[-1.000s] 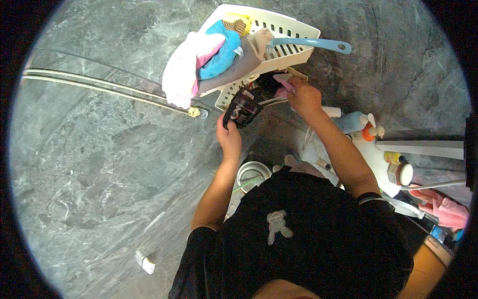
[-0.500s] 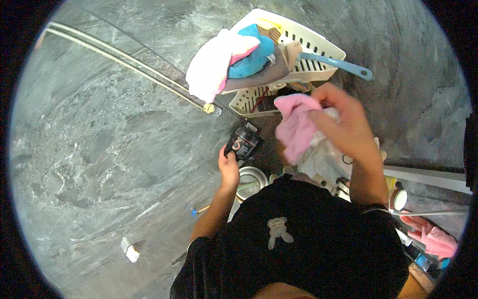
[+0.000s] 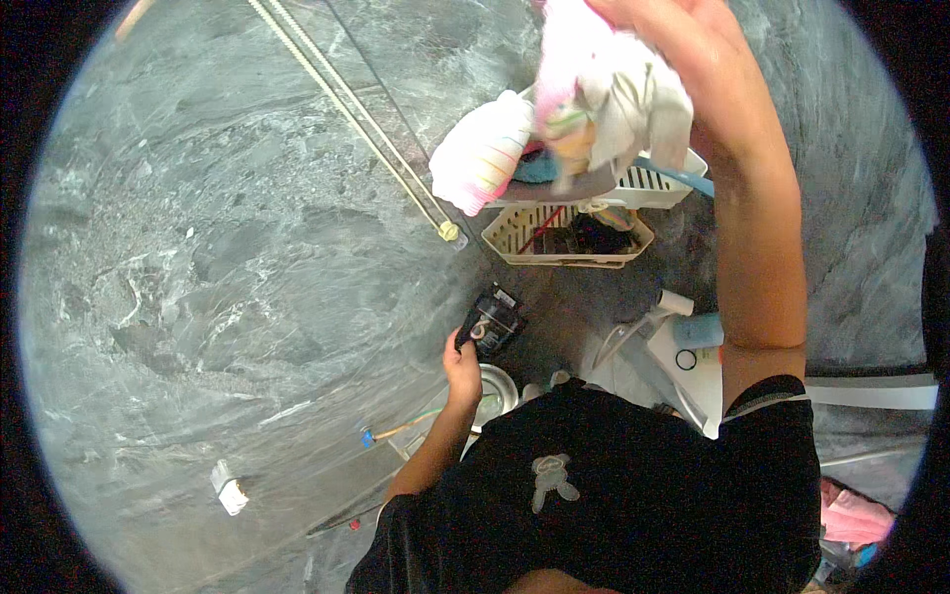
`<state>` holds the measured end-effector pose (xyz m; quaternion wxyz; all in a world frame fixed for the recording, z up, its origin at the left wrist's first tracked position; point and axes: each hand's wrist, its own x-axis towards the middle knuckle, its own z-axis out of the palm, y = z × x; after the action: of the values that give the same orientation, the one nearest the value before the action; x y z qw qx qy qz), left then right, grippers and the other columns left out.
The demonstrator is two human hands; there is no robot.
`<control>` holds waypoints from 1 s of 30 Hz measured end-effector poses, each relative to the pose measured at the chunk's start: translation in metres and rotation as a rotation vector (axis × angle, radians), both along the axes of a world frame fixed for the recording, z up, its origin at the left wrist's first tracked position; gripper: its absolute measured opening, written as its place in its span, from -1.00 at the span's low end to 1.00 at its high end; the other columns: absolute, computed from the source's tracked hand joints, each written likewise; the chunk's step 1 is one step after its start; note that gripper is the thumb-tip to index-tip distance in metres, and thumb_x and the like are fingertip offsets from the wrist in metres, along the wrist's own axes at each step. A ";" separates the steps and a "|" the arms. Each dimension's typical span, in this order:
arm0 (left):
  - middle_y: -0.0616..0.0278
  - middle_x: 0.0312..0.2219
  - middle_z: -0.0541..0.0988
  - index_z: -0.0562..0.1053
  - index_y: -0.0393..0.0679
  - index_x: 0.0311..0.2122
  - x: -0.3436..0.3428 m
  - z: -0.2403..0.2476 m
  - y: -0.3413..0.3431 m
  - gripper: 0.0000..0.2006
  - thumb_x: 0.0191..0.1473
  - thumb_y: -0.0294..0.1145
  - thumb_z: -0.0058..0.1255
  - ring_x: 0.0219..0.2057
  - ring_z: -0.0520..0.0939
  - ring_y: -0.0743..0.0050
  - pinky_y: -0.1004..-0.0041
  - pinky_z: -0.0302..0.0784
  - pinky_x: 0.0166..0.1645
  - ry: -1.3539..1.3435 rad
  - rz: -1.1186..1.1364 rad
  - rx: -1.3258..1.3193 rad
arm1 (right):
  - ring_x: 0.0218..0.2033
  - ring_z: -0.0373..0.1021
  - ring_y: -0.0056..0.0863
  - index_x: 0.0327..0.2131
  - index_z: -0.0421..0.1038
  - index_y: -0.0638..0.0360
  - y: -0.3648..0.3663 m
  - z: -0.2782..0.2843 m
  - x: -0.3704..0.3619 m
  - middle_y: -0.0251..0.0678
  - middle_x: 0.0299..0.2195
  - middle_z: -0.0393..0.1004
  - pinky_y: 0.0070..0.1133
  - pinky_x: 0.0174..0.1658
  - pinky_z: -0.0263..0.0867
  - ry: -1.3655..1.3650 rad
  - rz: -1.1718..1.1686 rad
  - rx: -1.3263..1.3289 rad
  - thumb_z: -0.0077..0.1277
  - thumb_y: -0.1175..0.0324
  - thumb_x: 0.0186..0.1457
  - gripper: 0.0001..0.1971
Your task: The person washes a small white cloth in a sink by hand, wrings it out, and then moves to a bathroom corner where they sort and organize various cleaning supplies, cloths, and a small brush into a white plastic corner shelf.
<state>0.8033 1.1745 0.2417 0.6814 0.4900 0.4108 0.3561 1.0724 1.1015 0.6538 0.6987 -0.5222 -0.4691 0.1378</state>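
Observation:
High at the upper right, my right hand (image 3: 708,69) grips a bunched pink and white cloth (image 3: 633,99), with its fingertips partly cut off by the picture's edge. The cloth hangs over a white slotted basket (image 3: 683,191) and hides much of it. A rounded white and pink fabric bundle (image 3: 480,153) rests at that basket's left side. Lower down near the middle, my left hand (image 3: 462,368) is closed around the edge of a flat black package (image 3: 494,323).
Below the upper basket hangs a second slotted basket (image 3: 569,261) with dark items inside. A blue handle (image 3: 683,175) sticks out rightward. A metal basin (image 3: 507,391), a light blue container (image 3: 699,330) and a thin stick (image 3: 396,426) lie nearer my body. Paired cords (image 3: 356,119) run along the wall.
My right hand has risen with the cloth from chest level to in front of the upper basket. My left hand still holds the black package, slightly lower in the picture.

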 end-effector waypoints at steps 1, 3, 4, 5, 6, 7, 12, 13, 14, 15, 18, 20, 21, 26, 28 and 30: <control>0.30 -0.32 0.44 0.33 -0.29 -0.15 -0.002 -0.004 0.001 -0.74 0.02 -0.56 -0.27 -0.28 0.40 0.56 0.60 0.27 -0.12 -0.010 0.010 0.002 | -0.52 0.31 -0.68 -0.37 0.29 0.26 0.008 0.005 -0.003 -0.39 -0.49 0.38 -0.70 -0.47 0.26 0.096 0.056 0.036 -0.10 0.44 0.01 -0.89; 0.29 -0.31 0.44 0.33 -0.29 -0.15 -0.007 -0.011 0.003 -0.73 0.00 -0.57 -0.27 -0.27 0.41 0.56 0.59 0.26 -0.11 -0.022 0.005 0.067 | -0.51 0.31 -0.68 -0.36 0.31 0.25 0.021 0.003 0.009 -0.38 -0.50 0.38 -0.70 -0.46 0.26 0.118 0.111 0.030 -0.09 0.40 0.00 -0.86; 0.28 -0.30 0.45 0.33 -0.29 -0.15 -0.008 -0.012 0.002 -0.73 0.00 -0.57 -0.27 -0.27 0.41 0.56 0.58 0.27 -0.10 -0.021 0.007 0.021 | -0.50 0.31 -0.68 -0.36 0.33 0.25 0.026 -0.002 0.021 -0.37 -0.51 0.39 -0.69 -0.45 0.26 0.150 0.149 0.021 -0.07 0.37 -0.01 -0.83; 0.28 -0.30 0.45 0.33 -0.29 -0.15 -0.009 -0.009 0.001 -0.73 0.00 -0.57 -0.27 -0.27 0.41 0.56 0.58 0.27 -0.10 -0.023 0.016 0.021 | -0.50 0.31 -0.68 -0.36 0.33 0.25 0.034 -0.014 0.033 -0.37 -0.51 0.39 -0.69 -0.45 0.26 0.149 0.158 0.020 -0.07 0.37 -0.01 -0.83; 0.28 -0.30 0.45 0.33 -0.29 -0.15 -0.009 -0.004 -0.001 -0.73 0.00 -0.57 -0.27 -0.27 0.41 0.56 0.57 0.27 -0.10 -0.044 0.028 0.019 | -0.44 0.33 -0.64 -0.29 0.35 0.22 0.041 -0.034 0.048 -0.34 -0.44 0.41 -0.68 -0.36 0.26 0.078 0.120 -0.083 -0.05 0.32 -0.02 -0.78; 0.27 -0.30 0.45 0.33 -0.29 -0.15 -0.009 -0.001 -0.003 -0.73 -0.01 -0.58 -0.27 -0.27 0.41 0.56 0.57 0.27 -0.10 -0.064 0.035 0.016 | -0.38 0.35 -0.60 -0.23 0.37 0.18 0.045 -0.054 0.063 -0.32 -0.37 0.44 -0.67 -0.28 0.26 0.009 0.077 -0.185 -0.03 0.27 -0.02 -0.72; 0.27 -0.31 0.45 0.32 -0.29 -0.14 -0.018 0.001 0.002 -0.73 0.00 -0.57 -0.27 -0.28 0.42 0.56 0.57 0.30 -0.12 -0.001 0.048 0.002 | -0.28 0.40 -0.39 -0.15 0.34 0.17 0.011 -0.104 0.053 -0.22 -0.28 0.45 -0.52 -0.20 0.29 -0.517 -0.501 -0.466 0.01 0.17 -0.07 -0.60; 0.26 -0.31 0.44 0.32 -0.29 -0.14 -0.021 0.000 0.001 -0.73 0.01 -0.57 -0.27 -0.28 0.42 0.56 0.57 0.31 -0.13 -0.027 0.070 -0.036 | -0.31 0.38 -0.47 -0.19 0.35 0.19 -0.007 -0.101 0.042 -0.29 -0.32 0.44 -0.57 -0.23 0.29 -0.327 -0.315 -0.396 -0.01 0.23 -0.04 -0.66; 0.27 -0.32 0.44 0.32 -0.29 -0.14 -0.026 -0.008 0.004 -0.74 0.01 -0.57 -0.25 -0.30 0.43 0.55 0.57 0.33 -0.15 -0.004 0.084 -0.018 | -0.35 0.37 -0.55 -0.23 0.36 0.20 -0.029 -0.100 0.033 -0.36 -0.37 0.44 -0.61 -0.26 0.29 -0.136 -0.134 -0.327 -0.03 0.28 -0.01 -0.73; 0.28 -0.33 0.44 0.32 -0.28 -0.14 -0.025 0.000 0.003 -0.74 0.01 -0.56 -0.25 -0.32 0.44 0.55 0.56 0.34 -0.16 -0.013 0.100 -0.024 | -0.38 0.32 -0.67 -0.31 0.38 0.21 -0.055 -0.102 0.021 -0.46 -0.42 0.40 -0.68 -0.29 0.27 -0.018 0.138 -0.279 -0.06 0.37 0.01 -0.83; 0.28 -0.32 0.44 0.30 -0.27 -0.12 -0.034 -0.005 0.007 -0.74 0.03 -0.54 -0.27 -0.32 0.44 0.56 0.56 0.36 -0.18 -0.014 0.093 -0.092 | -0.34 0.37 -0.57 -0.33 0.43 0.27 -0.087 -0.135 0.011 -0.30 -0.43 0.46 -0.56 -0.24 0.29 -0.087 0.529 -0.800 0.02 0.28 -0.06 -0.74; 0.27 -0.32 0.44 0.30 -0.27 -0.12 -0.029 0.002 0.007 -0.74 0.04 -0.56 -0.28 -0.32 0.45 0.56 0.56 0.36 -0.17 -0.055 0.072 -0.096 | -0.36 0.42 -0.43 -0.23 0.41 0.22 -0.093 -0.206 0.022 -0.21 -0.39 0.48 -0.47 -0.26 0.30 -0.236 0.098 -1.004 0.02 0.13 -0.07 -0.61; 0.27 -0.32 0.44 0.31 -0.27 -0.13 -0.024 0.003 0.007 -0.74 0.04 -0.56 -0.28 -0.33 0.45 0.56 0.56 0.37 -0.17 -0.080 0.069 -0.091 | -0.35 0.42 -0.35 -0.20 0.40 0.18 -0.095 -0.231 0.032 -0.17 -0.37 0.47 -0.45 -0.26 0.30 -0.296 -0.120 -1.180 0.01 0.09 -0.08 -0.58; 0.25 -0.30 0.44 0.30 -0.27 -0.12 -0.012 0.006 0.006 -0.74 0.04 -0.56 -0.27 -0.31 0.46 0.53 0.55 0.36 -0.15 -0.052 0.025 -0.131 | -0.34 0.41 -0.15 -0.15 0.34 0.09 -0.070 -0.322 0.073 -0.11 -0.31 0.45 -0.36 -0.27 0.31 -0.309 -0.665 -1.363 0.00 0.00 -0.10 -0.52; 0.23 -0.29 0.44 0.30 -0.28 -0.12 -0.013 0.004 0.005 -0.74 0.04 -0.55 -0.27 -0.29 0.46 0.52 0.54 0.36 -0.14 -0.031 -0.007 -0.109 | -0.35 0.41 -0.15 -0.15 0.33 0.09 -0.057 -0.348 0.076 -0.13 -0.30 0.45 -0.35 -0.28 0.31 -0.337 -0.768 -1.281 -0.01 0.00 -0.09 -0.52; 0.22 -0.28 0.44 0.29 -0.29 -0.11 -0.009 0.006 0.004 -0.73 0.04 -0.55 -0.27 -0.29 0.46 0.52 0.54 0.35 -0.13 -0.054 -0.033 -0.094 | -0.42 0.43 -0.16 -0.25 0.38 0.09 -0.045 -0.364 0.078 -0.13 -0.38 0.45 -0.29 -0.35 0.36 -0.594 -0.884 -1.080 -0.07 0.01 -0.04 -0.61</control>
<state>0.7939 1.1784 0.2473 0.7203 0.4542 0.4006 0.3382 1.1504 1.0562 0.2895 0.1805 -0.9464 -0.2520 -0.0912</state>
